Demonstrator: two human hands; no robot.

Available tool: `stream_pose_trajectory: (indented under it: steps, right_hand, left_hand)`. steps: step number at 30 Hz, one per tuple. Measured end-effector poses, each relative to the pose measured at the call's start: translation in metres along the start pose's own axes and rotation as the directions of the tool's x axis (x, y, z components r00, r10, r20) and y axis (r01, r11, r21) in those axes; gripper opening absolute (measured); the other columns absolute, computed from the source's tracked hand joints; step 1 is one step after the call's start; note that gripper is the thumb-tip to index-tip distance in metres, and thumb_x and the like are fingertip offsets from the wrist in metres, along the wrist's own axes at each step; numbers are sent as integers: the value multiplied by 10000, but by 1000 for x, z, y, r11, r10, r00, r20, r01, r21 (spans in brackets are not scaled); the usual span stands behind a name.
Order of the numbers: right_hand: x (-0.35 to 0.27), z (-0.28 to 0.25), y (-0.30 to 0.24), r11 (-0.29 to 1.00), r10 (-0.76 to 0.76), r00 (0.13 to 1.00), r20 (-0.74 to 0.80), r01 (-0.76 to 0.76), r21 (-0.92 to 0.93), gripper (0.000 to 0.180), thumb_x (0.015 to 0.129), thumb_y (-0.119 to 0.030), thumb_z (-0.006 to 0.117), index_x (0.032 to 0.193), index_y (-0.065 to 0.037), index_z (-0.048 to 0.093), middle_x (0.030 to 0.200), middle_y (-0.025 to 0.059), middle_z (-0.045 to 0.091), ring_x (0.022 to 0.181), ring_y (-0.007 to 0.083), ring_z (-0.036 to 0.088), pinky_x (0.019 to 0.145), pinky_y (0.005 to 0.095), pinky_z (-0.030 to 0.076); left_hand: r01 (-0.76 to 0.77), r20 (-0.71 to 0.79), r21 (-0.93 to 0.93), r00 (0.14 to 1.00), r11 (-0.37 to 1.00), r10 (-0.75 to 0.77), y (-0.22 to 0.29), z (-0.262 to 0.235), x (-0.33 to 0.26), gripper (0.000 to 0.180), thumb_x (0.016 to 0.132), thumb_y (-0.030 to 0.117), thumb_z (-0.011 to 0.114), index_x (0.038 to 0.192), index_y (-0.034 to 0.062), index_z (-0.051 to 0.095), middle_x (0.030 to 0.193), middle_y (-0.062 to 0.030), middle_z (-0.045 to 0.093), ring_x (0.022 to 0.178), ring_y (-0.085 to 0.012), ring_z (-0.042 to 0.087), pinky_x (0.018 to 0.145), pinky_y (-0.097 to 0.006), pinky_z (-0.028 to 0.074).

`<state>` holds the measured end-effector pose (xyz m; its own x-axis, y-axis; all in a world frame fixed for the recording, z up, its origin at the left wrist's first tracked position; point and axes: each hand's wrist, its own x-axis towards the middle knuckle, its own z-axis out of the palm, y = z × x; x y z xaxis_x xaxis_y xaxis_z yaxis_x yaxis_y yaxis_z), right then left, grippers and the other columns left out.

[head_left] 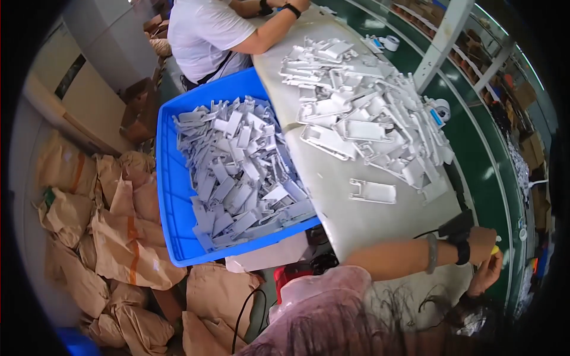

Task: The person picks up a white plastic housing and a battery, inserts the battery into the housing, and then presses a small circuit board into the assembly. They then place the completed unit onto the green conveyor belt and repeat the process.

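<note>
The right hand (pixel 485 268) curls closed around a small yellow item (pixel 494 250) at the table's (pixel 332 196) near right edge; a single white part (pixel 373 191) lies farther left.

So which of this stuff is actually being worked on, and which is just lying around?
In hand: left hand, right hand, small yellow thing between them; probably the pile of grey plastic parts on the table.
Lying about: blue crate of parts, brown paper sacks, tape roll.

Both hands (pixel 484 261) together, far right
</note>
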<state>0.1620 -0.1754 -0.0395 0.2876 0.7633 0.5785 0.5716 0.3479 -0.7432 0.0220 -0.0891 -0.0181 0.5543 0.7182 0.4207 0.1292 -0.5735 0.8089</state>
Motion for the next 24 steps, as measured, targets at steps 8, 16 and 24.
stream_pose_trajectory:
  steps: [8,16,24]
  right_hand:
    - [0,-36,4,906,-47,999,-23,33,-422,314,890,-69,578,1188,30,563,1159,82,610,1020,155,564,890,292,445]
    - [-3,-40,-4,997,60,988,-142,-67,-46,430,985,-199,401,1348,28,443,1334,156,517,1136,234,559,973,347,444]
    - [-3,22,-44,988,11,988,-155,-34,-150,451,953,-177,468,1362,10,458,1373,143,502,1185,244,541,1018,344,408]
  left_hand:
    - [-98,-425,-251,905,963,-19,4,21,6,192,684,115,618,532,26,541,535,-157,498,481,-309,505,467,-449,389]
    - [-89,-359,-407,931,909,-70,22,1,-11,155,671,119,643,562,30,577,562,-155,535,520,-300,543,498,-435,418]
    - [-22,-244,-444,965,896,-97,12,2,-26,124,657,124,668,593,33,614,588,-154,572,560,-291,582,529,-421,447]
